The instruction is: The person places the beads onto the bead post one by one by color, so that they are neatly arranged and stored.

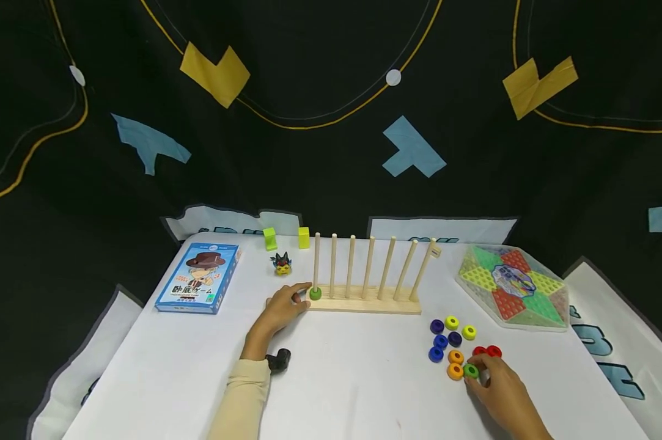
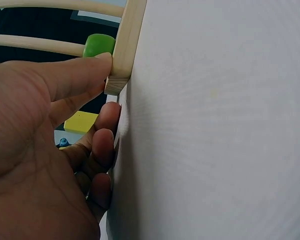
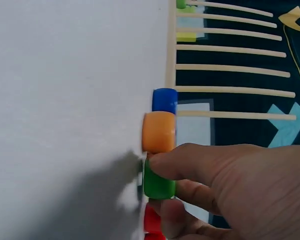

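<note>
A wooden peg rack (image 1: 375, 305) with several upright rods stands mid-table. One green bead (image 1: 315, 294) sits at the bottom of its leftmost rod. My left hand (image 1: 282, 307) grips the rack's left end between thumb and fingers, the thumb tip close against that bead in the left wrist view. At the right front, my right hand (image 1: 500, 390) pinches another green bead (image 3: 159, 181) between thumb and fingers, at table level. Around it lie orange beads (image 1: 455, 371), red beads (image 1: 494, 351), blue beads (image 1: 436, 354), purple beads (image 1: 437, 326) and yellow beads (image 1: 469, 332).
A blue game box (image 1: 198, 278) lies at the left. Behind the rack's left end are a small figurine (image 1: 282, 264), a green block (image 1: 269, 239) and a yellow block (image 1: 304, 238). A hexagonal board game case (image 1: 513, 287) lies at the right. A black curtain (image 1: 319, 165) hangs behind the table.
</note>
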`<state>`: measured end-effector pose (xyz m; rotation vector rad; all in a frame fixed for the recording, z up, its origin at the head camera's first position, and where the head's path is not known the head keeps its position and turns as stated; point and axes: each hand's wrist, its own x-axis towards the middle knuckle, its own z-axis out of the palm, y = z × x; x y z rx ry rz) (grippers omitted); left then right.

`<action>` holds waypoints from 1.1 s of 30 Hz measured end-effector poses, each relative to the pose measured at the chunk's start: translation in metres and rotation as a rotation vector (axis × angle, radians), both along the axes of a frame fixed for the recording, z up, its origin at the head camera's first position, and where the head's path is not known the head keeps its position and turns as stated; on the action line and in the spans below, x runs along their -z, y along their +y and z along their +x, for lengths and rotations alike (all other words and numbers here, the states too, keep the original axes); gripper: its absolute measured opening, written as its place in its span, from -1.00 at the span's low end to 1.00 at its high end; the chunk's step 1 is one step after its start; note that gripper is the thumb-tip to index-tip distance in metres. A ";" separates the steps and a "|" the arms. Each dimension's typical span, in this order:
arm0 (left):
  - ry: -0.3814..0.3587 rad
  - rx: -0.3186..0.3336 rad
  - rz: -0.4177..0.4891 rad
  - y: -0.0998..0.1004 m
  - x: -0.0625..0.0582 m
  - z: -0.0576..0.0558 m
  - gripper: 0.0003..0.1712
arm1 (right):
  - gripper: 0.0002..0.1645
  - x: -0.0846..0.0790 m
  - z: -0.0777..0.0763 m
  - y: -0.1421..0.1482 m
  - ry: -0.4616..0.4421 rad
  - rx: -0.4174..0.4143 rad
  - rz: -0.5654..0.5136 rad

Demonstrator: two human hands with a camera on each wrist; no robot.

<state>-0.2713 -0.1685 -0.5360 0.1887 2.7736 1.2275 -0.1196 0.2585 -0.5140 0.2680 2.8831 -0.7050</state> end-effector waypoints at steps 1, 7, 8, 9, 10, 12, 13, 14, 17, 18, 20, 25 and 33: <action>0.001 -0.001 -0.003 0.000 0.000 0.000 -0.45 | -0.51 -0.004 -0.001 -0.001 0.006 0.010 -0.006; 0.008 -0.008 -0.003 -0.001 -0.002 -0.002 -0.46 | -0.59 -0.059 -0.018 -0.027 0.373 -0.089 -0.055; 0.014 -0.008 0.002 -0.001 -0.002 -0.002 -0.46 | -0.61 -0.071 -0.024 -0.036 0.465 -0.128 -0.064; 0.023 -0.005 0.007 0.000 -0.003 -0.003 -0.46 | -0.62 -0.083 -0.032 -0.046 0.535 -0.164 -0.082; 0.029 -0.005 0.010 0.000 -0.004 -0.003 -0.46 | -0.63 -0.095 -0.040 -0.058 0.604 -0.202 -0.104; 0.043 -0.001 0.000 0.000 -0.004 -0.002 -0.46 | -0.64 -0.116 -0.058 -0.084 0.698 -0.280 -0.155; 0.048 0.003 -0.003 0.000 -0.003 -0.001 -0.46 | -0.63 -0.126 -0.067 -0.099 0.721 -0.315 -0.181; 0.054 0.008 -0.010 0.000 -0.003 0.000 -0.46 | -0.63 -0.134 -0.076 -0.113 0.735 -0.345 -0.210; 0.055 0.014 -0.035 -0.001 -0.002 0.004 -0.46 | -0.61 -0.151 -0.103 -0.154 0.726 -0.407 -0.275; 0.055 0.017 -0.038 -0.001 -0.002 0.005 -0.46 | -0.61 -0.154 -0.112 -0.166 0.716 -0.418 -0.285; 0.051 0.024 -0.038 0.001 0.003 0.007 -0.46 | -0.62 -0.156 -0.126 -0.186 0.687 -0.428 -0.294; 0.069 0.038 -0.039 0.004 0.006 0.010 -0.47 | -0.66 -0.154 -0.153 -0.217 0.632 -0.452 -0.286; 0.065 0.021 -0.029 -0.002 -0.002 0.006 -0.46 | -0.63 -0.158 -0.164 -0.235 0.590 -0.509 -0.304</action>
